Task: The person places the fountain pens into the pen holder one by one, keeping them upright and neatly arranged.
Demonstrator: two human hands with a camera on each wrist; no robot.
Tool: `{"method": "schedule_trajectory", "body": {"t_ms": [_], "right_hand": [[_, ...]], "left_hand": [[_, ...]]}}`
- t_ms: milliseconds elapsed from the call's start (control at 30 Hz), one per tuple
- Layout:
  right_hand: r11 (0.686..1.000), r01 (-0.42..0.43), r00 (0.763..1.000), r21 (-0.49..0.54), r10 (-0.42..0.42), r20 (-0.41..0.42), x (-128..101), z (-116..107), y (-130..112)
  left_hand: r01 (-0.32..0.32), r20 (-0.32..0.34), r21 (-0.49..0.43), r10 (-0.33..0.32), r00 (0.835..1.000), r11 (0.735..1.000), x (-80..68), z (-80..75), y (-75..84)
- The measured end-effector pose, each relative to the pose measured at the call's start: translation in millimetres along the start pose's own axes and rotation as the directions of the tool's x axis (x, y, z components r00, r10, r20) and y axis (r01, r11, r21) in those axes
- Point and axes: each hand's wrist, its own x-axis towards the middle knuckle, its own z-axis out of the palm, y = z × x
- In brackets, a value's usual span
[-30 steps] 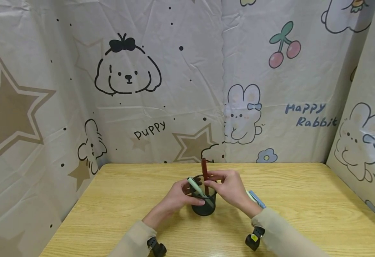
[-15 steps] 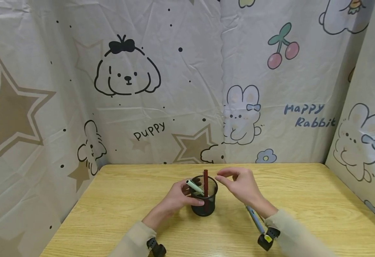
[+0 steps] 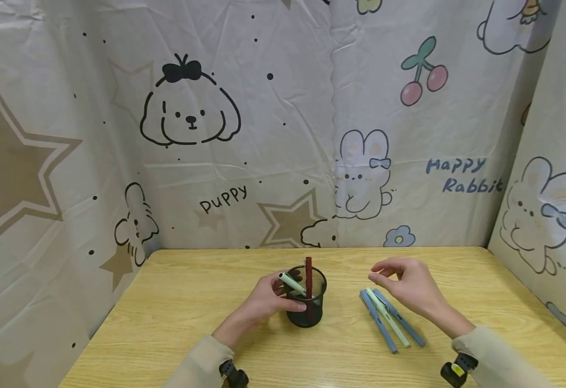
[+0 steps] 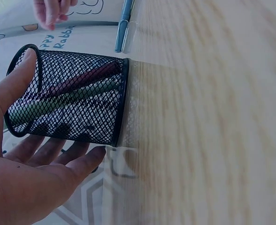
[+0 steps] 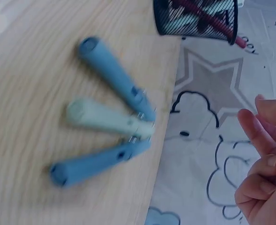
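I see the left hand [image 3: 266, 296] wrapped round the black cup [image 3: 307, 315], which stands upright in the middle of the surface [image 3: 181, 307]. Its grip is clamped on the cup: the thumb lies on the near side and fingers reach round the far side. I can see two pens in the cup. The red pen [image 3: 309, 275] stands almost straight up and pokes out over the rim. The cup's green pen [image 3: 292, 283] leans left, with its top out over the rim, close to the left hand.

The right hand [image 3: 411, 283] is up in the air on the right, near the far ends of some more pens. Its grip has nothing in it; thumb and first finger are a little apart, and the others are bent.

Three pens lie on the surface, to the right of the cup and apart from it. The loose green pen [image 3: 388, 318] is between the left blue pen [image 3: 379, 323] and the right blue pen [image 3: 400, 318]. Their far ends sit close together and their near ends spread like a fan.

On the far side I see a pale cloth [image 3: 283, 145] with a puppy face [image 3: 191, 120] and cherries [image 3: 411, 94].
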Motion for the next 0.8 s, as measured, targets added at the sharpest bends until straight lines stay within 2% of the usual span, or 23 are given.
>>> {"method": "schedule_trajectory", "body": {"t_ms": [133, 467, 633, 800], "right_hand": [[0.998, -0.014, 1.0, -0.054, 0.014, 0.003, -7, -9, 9], [0.992, -0.06, 0.996, -0.113, 0.066, 0.052, -22, -22, 31], [0.99, -0.062, 0.99, -0.126, 0.076, 0.116, -26, -26, 40], [0.99, -0.078, 0.974, -0.12, 0.102, 0.201, -28, -31, 49]], "left_hand": [[0.002, -0.005, 0.005, -0.002, 1.0, 1.0, -0.7, -1.0, -0.2], [0.002, -0.007, 0.004, -0.002, 1.0, 1.0, -1.2, -0.3, 0.4], [0.004, -0.012, 0.004, -0.004, 1.0, 1.0, -0.5, 0.5, 0.0], [0.001, -0.009, 0.003, -0.001, 1.0, 1.0, -1.0, 1.0, 0.1]]}}
